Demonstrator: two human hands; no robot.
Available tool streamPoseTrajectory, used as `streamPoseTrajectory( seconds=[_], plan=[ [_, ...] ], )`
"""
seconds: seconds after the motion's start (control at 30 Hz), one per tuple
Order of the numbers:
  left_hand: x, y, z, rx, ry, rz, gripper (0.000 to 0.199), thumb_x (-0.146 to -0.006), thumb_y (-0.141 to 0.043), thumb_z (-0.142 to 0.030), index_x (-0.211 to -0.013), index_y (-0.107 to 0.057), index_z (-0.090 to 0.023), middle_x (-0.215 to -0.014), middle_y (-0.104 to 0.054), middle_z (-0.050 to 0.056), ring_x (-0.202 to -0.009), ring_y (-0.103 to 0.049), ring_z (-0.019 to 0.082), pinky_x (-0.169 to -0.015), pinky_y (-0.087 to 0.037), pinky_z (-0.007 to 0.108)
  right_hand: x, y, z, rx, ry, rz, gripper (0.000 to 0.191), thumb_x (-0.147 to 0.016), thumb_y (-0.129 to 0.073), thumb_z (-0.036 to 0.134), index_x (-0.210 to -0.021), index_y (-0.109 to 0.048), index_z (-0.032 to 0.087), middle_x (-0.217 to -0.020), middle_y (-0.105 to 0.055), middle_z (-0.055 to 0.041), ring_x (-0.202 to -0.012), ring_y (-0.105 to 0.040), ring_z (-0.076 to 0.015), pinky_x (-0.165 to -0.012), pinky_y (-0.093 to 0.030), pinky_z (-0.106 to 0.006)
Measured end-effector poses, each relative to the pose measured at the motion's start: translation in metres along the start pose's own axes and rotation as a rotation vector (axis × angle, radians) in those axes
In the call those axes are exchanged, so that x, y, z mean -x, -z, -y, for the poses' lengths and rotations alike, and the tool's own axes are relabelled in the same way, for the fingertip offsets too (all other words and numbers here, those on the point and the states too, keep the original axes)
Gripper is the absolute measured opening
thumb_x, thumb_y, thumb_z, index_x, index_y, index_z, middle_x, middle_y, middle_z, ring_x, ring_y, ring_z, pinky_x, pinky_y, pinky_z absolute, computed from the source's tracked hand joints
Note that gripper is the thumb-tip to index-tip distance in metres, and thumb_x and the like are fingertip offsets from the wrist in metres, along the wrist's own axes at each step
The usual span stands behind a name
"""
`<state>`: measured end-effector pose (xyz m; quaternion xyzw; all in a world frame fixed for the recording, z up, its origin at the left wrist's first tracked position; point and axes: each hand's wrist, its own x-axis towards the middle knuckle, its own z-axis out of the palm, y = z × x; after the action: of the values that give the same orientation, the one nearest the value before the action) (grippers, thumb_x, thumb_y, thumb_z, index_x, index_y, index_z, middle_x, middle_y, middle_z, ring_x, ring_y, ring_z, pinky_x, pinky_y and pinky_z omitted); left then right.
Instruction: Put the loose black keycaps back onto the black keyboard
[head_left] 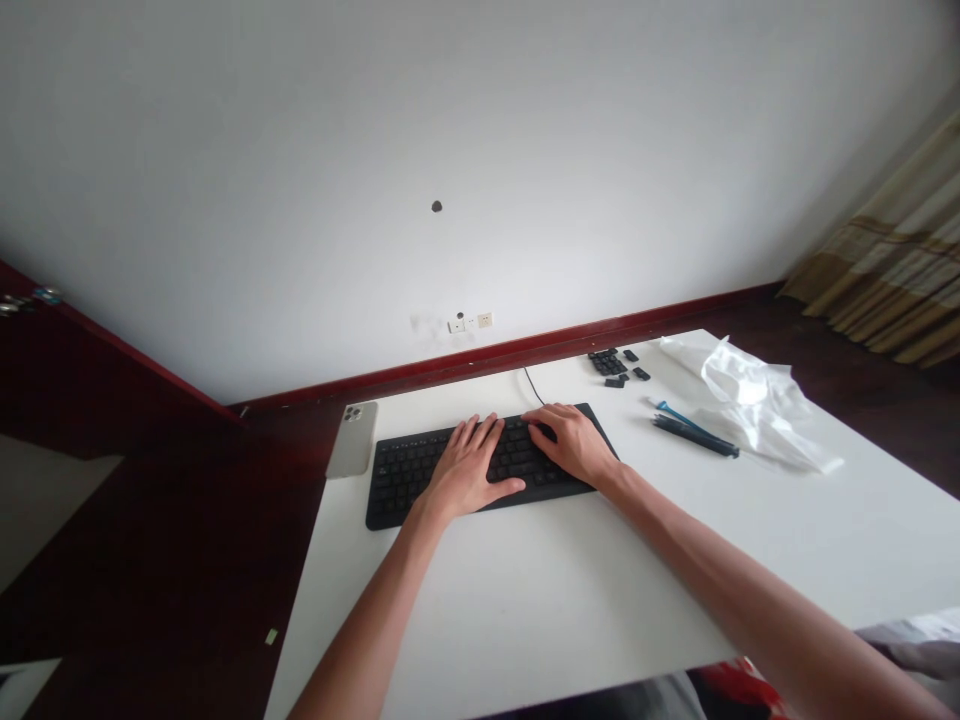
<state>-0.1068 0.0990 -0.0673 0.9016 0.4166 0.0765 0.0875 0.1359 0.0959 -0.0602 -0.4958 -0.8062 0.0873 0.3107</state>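
A black keyboard (409, 478) lies on the white table, its cable running off behind it. My left hand (470, 468) rests over the middle of the keys, palm down, with its fingers spread and the thumb out to the right. Over the right part of the keyboard is my right hand (571, 440), its fingers bent and curled toward the thumb near the top rows. Whether a small thing is between those fingertips cannot be made out.
Several loose black keycaps (607, 365) lie behind the keyboard on the right. Farther right are dark and blue slender tools (694, 436) and a crumpled white plastic bag (757, 400). A phone (352, 440) lies at the left edge of the table (510, 620).
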Motion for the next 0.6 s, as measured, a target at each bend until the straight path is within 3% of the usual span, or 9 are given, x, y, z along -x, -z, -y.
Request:
streamPoseTrajectory(
  seconds=[0.23, 0.4, 0.5, 0.6],
  plan=[
    [0.017, 0.008, -0.016, -0.028, 0.063, -0.025, 0.092, -0.093, -0.041, -0.076, -0.162, -0.026, -0.018, -0.171, -0.015, 0.015, -0.157, -0.015, 0.035, -0.124, -0.027, 0.055, 0.007, 0.005, -0.001, 0.0, -0.02, -0.009, 0.026, -0.1, -0.046, 0.022, -0.108, -0.071, 0.022, -0.103, -0.076, -0.0051, -0.095, -0.07, -0.0215, -0.094, -0.05, -0.038],
    [0.072, 0.012, -0.015, -0.103, 0.234, -0.269, 0.076, -0.1, -0.047, -0.058, -0.163, -0.021, -0.024, -0.17, -0.02, 0.012, -0.158, -0.009, 0.035, -0.124, -0.024, 0.061, 0.006, 0.002, -0.003, 0.012, -0.051, -0.016, 0.026, -0.099, -0.048, 0.022, -0.108, -0.072, 0.022, -0.103, -0.077, -0.0048, -0.093, -0.07, -0.0217, -0.091, -0.052, -0.037],
    [0.109, 0.01, -0.003, -0.134, 0.359, -0.401, 0.071, -0.101, -0.049, -0.051, -0.162, -0.025, -0.024, -0.168, -0.028, 0.011, -0.157, -0.016, 0.035, -0.123, -0.029, 0.06, 0.004, 0.001, -0.005, -0.012, -0.064, -0.014, 0.028, -0.097, -0.047, 0.022, -0.109, -0.073, 0.023, -0.104, -0.076, -0.0055, -0.095, -0.07, -0.022, -0.088, -0.053, -0.037],
    [0.133, 0.002, 0.007, -0.143, 0.406, -0.441, 0.061, -0.101, -0.049, -0.047, -0.157, -0.035, -0.026, -0.16, -0.043, 0.009, -0.152, -0.031, 0.033, -0.121, -0.035, 0.057, 0.003, 0.001, -0.006, -0.052, -0.081, -0.014, 0.028, -0.096, -0.047, 0.021, -0.108, -0.073, 0.024, -0.104, -0.076, -0.0053, -0.097, -0.069, -0.0223, -0.087, -0.054, -0.036]
  ],
)
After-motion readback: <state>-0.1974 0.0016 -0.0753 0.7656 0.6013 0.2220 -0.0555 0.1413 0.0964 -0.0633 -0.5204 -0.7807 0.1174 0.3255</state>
